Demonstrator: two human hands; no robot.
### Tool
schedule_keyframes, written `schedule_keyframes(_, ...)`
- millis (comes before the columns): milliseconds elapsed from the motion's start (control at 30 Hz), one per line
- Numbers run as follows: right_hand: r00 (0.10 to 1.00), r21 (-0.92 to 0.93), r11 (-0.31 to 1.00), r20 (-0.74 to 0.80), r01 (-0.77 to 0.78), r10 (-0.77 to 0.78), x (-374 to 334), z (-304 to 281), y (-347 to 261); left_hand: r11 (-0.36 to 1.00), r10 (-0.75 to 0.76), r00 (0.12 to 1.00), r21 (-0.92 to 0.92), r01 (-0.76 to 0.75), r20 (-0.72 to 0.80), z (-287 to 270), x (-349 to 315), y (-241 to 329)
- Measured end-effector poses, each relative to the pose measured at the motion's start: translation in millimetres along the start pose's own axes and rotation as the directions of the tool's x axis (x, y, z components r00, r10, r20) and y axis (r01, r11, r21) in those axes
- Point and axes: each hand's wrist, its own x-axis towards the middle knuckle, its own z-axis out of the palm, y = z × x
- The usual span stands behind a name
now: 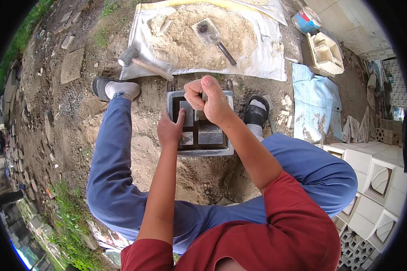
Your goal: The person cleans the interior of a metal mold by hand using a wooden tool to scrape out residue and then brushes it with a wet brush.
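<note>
The frame (207, 153) was seemingly steadied at left by the spread left hand (169, 131); the right hand (211, 100) was clenched, contents unclear; steadiness seemed needed.

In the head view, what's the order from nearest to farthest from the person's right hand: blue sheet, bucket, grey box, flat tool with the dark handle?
From the right hand:
1. Grey box, just beneath it.
2. Flat tool, ahead on the sand.
3. Blue sheet, off to the right.
4. Bucket, far ahead and right.
</note>
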Motion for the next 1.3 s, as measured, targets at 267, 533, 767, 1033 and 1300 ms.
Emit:
schedule_keyframes(267,0.999,-0.018,0.999,0.007,-0.041,0.041,2,-6,34,0.999,-0.016,1.000,0.044,0.015,0.021,6,0,1)
schedule_keyframes(533,0.999,-0.146,0.988,0.026,0.050,-0.046,3,-5,39,1.000,-0.016,0.999,0.019,0.016,0.028,3,-1,4)
schedule_keyframes(767,0.999,0.033,0.999,0.010,0.032,-0.032,17,-3,2,1.000,-0.018,0.999,0.006,0.018,0.029,-3,1,1)
schedule_keyframes(1033,0.973,-0.238,0.967,-0.230,-0.095,0.039,11,-10,36,1.000,-0.007,1.000,0.024,0.007,0.029,9,0,-2)
schedule_keyframes(1300,0.971,-0.055,0.993,-0.223,-0.104,0.089,-4,2,43,0.999,0.009,1.000,0.053,-0.010,0.028,12,5,0)
